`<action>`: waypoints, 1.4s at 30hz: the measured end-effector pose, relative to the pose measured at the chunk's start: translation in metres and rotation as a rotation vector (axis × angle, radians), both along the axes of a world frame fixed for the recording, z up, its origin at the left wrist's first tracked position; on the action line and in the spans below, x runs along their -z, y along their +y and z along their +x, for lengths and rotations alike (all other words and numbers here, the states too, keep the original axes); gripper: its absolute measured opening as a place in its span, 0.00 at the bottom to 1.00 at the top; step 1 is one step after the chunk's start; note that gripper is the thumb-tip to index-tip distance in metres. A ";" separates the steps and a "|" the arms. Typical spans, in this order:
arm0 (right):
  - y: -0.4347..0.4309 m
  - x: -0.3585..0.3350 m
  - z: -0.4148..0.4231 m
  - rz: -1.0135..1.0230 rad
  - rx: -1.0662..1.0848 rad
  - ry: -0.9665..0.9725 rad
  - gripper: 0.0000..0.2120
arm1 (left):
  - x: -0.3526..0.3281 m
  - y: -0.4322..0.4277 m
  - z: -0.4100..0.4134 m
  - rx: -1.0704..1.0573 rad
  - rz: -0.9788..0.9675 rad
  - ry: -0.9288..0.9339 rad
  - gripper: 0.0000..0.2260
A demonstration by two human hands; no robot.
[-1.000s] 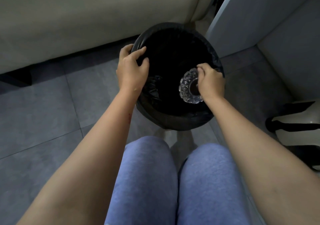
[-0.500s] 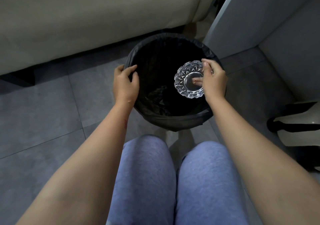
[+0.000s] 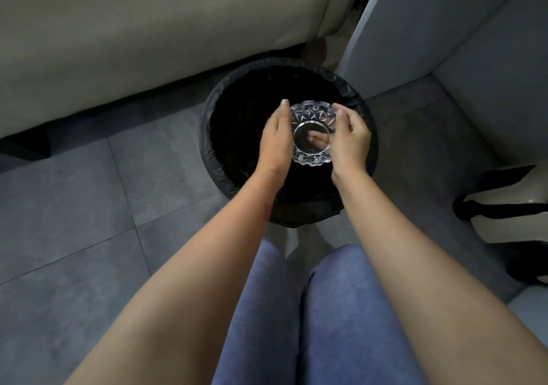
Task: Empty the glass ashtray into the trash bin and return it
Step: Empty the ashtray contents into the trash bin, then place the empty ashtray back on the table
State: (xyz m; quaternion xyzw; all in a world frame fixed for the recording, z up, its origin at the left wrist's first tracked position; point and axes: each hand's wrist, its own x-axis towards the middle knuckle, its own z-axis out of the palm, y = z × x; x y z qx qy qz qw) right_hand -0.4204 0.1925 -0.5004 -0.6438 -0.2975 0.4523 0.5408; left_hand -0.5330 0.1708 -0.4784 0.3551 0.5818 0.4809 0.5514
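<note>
A clear cut-glass ashtray (image 3: 311, 117) hangs over the mouth of a round trash bin (image 3: 213, 135) lined with a black bag. The ashtray faces up and looks empty; fingers show through its base. My right hand (image 3: 350, 138) grips its right rim. My left hand (image 3: 275, 135) lies flat against its left rim, fingers straight. The bin's inside is dark and its contents are hidden.
A beige sofa (image 3: 133, 34) runs along the back left, close to the bin. A pale grey cabinet or wall (image 3: 462, 34) stands at the right. A white and black object (image 3: 516, 203) sits on the grey tiled floor (image 3: 74, 206) at the right. My knees are just below the bin.
My left hand left the bin's rim and came to the ashtray's left side. The ashtray turned from tilted to facing up and shifted toward the bin's middle.
</note>
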 end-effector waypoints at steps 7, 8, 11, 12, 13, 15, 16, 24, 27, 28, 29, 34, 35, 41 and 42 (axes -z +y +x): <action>-0.013 -0.014 -0.002 -0.017 0.017 0.152 0.13 | -0.018 -0.004 0.015 -0.166 -0.105 -0.257 0.22; -0.015 -0.027 -0.002 -0.026 0.027 0.158 0.13 | -0.030 -0.006 0.017 -0.180 -0.127 -0.275 0.22; -0.026 -0.078 0.006 -0.044 0.070 0.201 0.12 | -0.082 -0.015 0.022 -0.210 -0.182 -0.308 0.22; -0.031 -0.099 0.010 -0.043 0.087 0.220 0.12 | -0.102 -0.018 0.024 -0.200 -0.184 -0.301 0.22; -0.037 -0.120 0.014 -0.042 0.102 0.237 0.11 | -0.123 -0.020 0.027 -0.182 -0.184 -0.285 0.21; -0.047 -0.167 0.020 -0.036 0.120 0.262 0.11 | -0.167 -0.025 0.032 -0.143 -0.183 -0.248 0.21; -0.052 -0.191 0.024 -0.031 0.125 0.267 0.11 | -0.190 -0.028 0.035 -0.126 -0.181 -0.236 0.21; -0.092 -0.395 0.060 0.015 0.168 0.209 0.12 | -0.383 -0.055 0.071 -0.028 -0.135 -0.264 0.22; -0.110 -0.460 0.078 -0.006 0.207 0.037 0.12 | -0.447 -0.067 0.089 0.019 -0.127 -0.261 0.21; -0.117 -0.479 0.084 -0.007 0.220 -0.008 0.13 | -0.467 -0.073 0.095 0.043 -0.123 -0.254 0.21; -0.123 -0.495 0.091 -0.004 0.232 -0.036 0.13 | -0.484 -0.079 0.102 0.070 -0.117 -0.247 0.21; -0.161 -0.540 0.128 0.019 0.362 -0.045 0.15 | -0.535 -0.106 0.141 0.186 -0.124 -0.293 0.17; -0.169 -0.544 0.137 0.028 0.393 -0.026 0.15 | -0.539 -0.112 0.151 0.206 -0.135 -0.300 0.17; -0.218 -0.553 0.196 0.091 0.595 0.088 0.13 | -0.549 -0.143 0.222 0.315 -0.189 -0.296 0.15; -0.225 -0.554 0.208 0.095 0.627 0.081 0.12 | -0.548 -0.147 0.236 0.339 -0.204 -0.298 0.15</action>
